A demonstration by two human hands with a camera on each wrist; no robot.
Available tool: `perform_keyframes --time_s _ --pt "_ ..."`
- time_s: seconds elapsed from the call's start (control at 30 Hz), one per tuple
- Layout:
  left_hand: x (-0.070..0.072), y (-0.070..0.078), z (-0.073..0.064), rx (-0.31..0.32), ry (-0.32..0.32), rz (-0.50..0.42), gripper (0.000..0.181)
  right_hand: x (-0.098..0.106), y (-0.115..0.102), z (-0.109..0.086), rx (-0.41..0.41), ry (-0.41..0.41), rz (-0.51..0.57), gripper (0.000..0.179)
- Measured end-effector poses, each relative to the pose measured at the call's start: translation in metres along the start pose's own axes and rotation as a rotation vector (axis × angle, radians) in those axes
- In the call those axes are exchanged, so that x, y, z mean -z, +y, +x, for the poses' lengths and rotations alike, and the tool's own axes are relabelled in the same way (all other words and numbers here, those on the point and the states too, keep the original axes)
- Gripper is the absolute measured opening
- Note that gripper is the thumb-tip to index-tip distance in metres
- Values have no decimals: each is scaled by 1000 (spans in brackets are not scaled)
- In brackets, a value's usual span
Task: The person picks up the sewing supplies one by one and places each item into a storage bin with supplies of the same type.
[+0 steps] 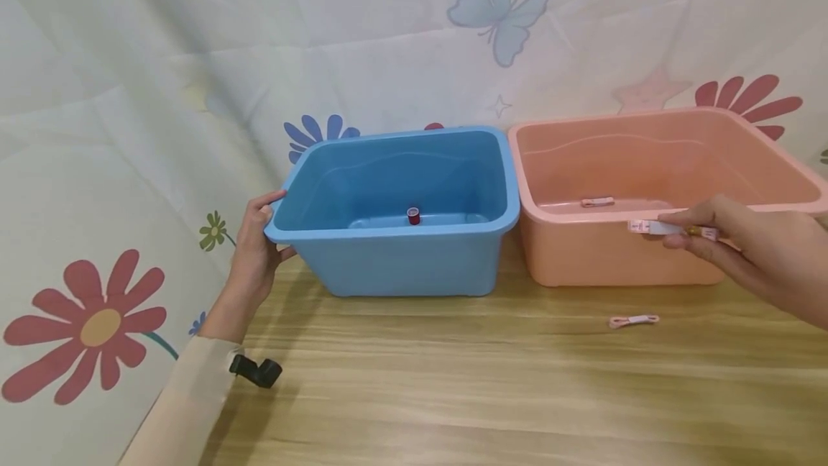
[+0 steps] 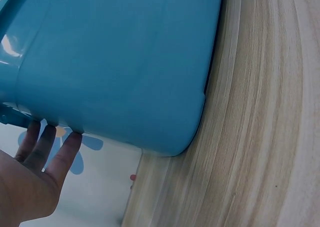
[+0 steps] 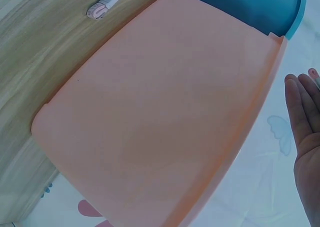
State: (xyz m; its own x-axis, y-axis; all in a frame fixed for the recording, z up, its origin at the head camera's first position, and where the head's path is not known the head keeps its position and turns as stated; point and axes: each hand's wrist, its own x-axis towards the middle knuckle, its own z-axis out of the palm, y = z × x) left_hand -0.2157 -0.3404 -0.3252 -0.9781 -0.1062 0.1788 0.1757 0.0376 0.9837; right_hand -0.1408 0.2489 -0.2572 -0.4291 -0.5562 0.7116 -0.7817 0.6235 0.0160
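Observation:
My right hand [image 1: 763, 250] pinches a folded soft measuring tape [image 1: 673, 228] with a pale band and a brassy end, close over the front rim of the pink tub [image 1: 621, 250]. A similar folded measuring tape [image 1: 598, 201] lies inside that tub, and another measuring tape [image 1: 634, 320] is on the table in front. At the left, my left hand [image 1: 255, 247] grips the rim of the blue tub [image 1: 401, 265]; its fingers [image 2: 65, 157] touch the outer wall in the left wrist view. Inside the blue tub stands a small red cylinder [image 1: 413, 216] with a pale top.
Both tubs stand side by side at the back of the wooden table [image 1: 453, 380]. Behind them hangs a pale cloth [image 1: 362, 42] printed with flowers and a butterfly. A black camera mount [image 1: 255, 371] sits on my left wrist.

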Motion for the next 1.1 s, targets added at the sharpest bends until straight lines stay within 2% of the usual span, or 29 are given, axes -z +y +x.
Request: perform_keyframes --time_s 0.13,0.4,0.6,0.8,0.83,0.9,0.93,1.03,1.07,1.1 --pt "-1 1 0 -7 -6 5 42 0 2 5 12 18 9 61" --pt "-2 2 -1 -8 -4 10 43 1 11 12 -27 -35 59 61" --pt "-1 2 -1 -13 -10 -2 42 -2 15 18 -4 -23 100 55" --pt "-1 -1 0 -14 -5 4 41 -1 18 24 49 -31 46 54" --pt "0 -1 0 -15 -6 7 42 1 17 26 -27 -80 124 49" --pt "0 -2 0 -18 -6 14 42 1 20 29 -17 -97 160 44" --pt "0 -2 0 -19 -5 17 42 2 21 31 -56 -121 213 38" --pt "0 -2 0 -20 -5 21 42 3 24 38 -97 -146 312 32" --pt "0 -2 0 -20 -5 22 42 3 27 40 -12 -122 234 36" --pt "0 -2 0 -20 -5 23 42 5 29 43 -11 -129 210 38"
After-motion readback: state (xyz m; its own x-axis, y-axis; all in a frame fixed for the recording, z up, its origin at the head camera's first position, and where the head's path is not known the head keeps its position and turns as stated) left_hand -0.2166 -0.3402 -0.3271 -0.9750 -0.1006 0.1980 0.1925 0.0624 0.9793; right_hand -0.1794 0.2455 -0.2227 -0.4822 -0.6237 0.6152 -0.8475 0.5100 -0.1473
